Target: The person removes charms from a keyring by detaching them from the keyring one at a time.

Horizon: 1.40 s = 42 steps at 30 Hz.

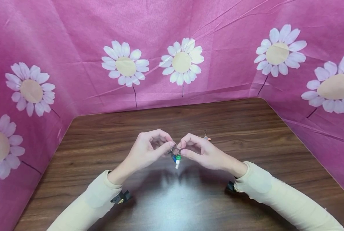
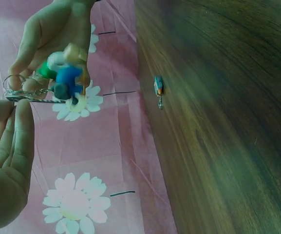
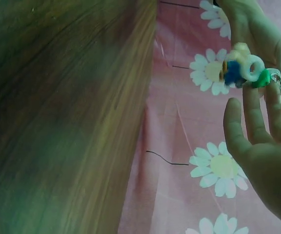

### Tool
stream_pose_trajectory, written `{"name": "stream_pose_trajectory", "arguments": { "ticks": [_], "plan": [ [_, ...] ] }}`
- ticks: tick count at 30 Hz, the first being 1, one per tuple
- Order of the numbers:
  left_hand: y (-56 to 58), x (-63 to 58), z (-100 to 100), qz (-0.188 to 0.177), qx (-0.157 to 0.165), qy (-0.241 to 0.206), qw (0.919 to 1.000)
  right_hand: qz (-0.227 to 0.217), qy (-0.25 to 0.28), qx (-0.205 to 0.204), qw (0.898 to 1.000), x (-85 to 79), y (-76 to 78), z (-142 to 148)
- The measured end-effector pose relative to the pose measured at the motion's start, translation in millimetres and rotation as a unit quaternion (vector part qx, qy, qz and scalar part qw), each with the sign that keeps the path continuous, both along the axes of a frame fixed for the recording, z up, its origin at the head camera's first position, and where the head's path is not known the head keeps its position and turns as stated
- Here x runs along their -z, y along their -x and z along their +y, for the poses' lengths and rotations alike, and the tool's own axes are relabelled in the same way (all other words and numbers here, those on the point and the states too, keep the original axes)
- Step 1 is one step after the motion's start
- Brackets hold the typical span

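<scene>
Both hands meet over the middle of the table, holding a bunch of keychains (image 1: 177,158) by its metal rings. My left hand (image 1: 148,149) pinches the metal on the left side between thumb and forefinger. From the other side my right hand (image 1: 205,152) pinches the metal with thumb and forefinger. Small blue, green and white figures dangle below the fingers; the blue figure (image 2: 68,79) and a silver ring (image 2: 14,83) show in the left wrist view. A green piece (image 3: 262,78) hangs beside a white loop (image 3: 252,68) in the right wrist view.
A separate small keychain (image 1: 207,138) with a metal clasp lies on the wooden table (image 1: 102,199), just beyond the right hand. Pink cloth (image 1: 218,80) printed with large daisies stands around the table's back and sides.
</scene>
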<state>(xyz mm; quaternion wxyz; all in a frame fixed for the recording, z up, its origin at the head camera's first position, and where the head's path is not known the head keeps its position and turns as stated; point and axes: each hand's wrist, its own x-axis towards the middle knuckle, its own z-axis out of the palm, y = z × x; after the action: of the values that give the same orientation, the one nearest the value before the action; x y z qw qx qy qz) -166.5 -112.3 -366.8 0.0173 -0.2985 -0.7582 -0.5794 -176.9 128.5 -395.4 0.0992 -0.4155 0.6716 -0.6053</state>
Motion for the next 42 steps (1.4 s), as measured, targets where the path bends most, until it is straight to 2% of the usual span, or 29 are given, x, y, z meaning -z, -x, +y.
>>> {"name": "stream_pose_trajectory", "arguments": {
  "ticks": [4, 6, 9, 14, 18, 25, 28, 34, 39, 42],
  "plan": [
    [-0.8, -0.2, 0.3, 0.001, -0.007, -0.004, 1.0000, -0.030, 0.000, -0.026, 0.999, -0.1, 1.0, 1.0],
    [-1.6, -0.7, 0.3, 0.001, -0.010, -0.003, 0.9999, -0.041, 0.000, -0.023, 0.999, -0.5, 2.0, 1.1],
    [-2.2, -0.9, -0.3, 0.010, -0.016, 0.003, 0.9998, -0.067, 0.001, 0.000, 0.998, -1.7, 3.1, 0.6],
    [-2.2, -1.3, -3.0, 0.054, -0.025, 0.022, 0.9980, -0.096, -0.012, 0.050, 0.994, -6.3, 1.4, -0.6],
    [-2.5, -1.8, -4.0, 0.076, -0.021, 0.029, 0.9964, -0.086, -0.012, 0.074, 0.993, -10.6, -1.3, -1.5],
    [-4.4, -3.5, -1.4, 0.094, -0.027, 0.039, 0.9945, -0.089, -0.022, 0.093, 0.991, -14.8, -5.8, -2.2],
    [-5.5, -4.1, 0.0, 0.082, -0.026, 0.044, 0.9953, -0.081, -0.028, 0.094, 0.992, -14.6, -6.4, -1.7],
    [-5.7, -3.6, 1.7, 0.019, -0.015, 0.067, 0.9975, -0.046, -0.054, 0.098, 0.993, -13.2, -0.6, 0.0],
    [-5.9, -1.1, 2.5, -0.034, -0.006, 0.078, 0.9963, -0.055, -0.058, 0.098, 0.992, -15.0, 4.9, 3.2],
    [-5.6, 0.7, 2.2, -0.066, 0.012, 0.064, 0.9957, -0.054, -0.059, 0.095, 0.992, -15.8, 6.4, 4.0]
  ]
}}
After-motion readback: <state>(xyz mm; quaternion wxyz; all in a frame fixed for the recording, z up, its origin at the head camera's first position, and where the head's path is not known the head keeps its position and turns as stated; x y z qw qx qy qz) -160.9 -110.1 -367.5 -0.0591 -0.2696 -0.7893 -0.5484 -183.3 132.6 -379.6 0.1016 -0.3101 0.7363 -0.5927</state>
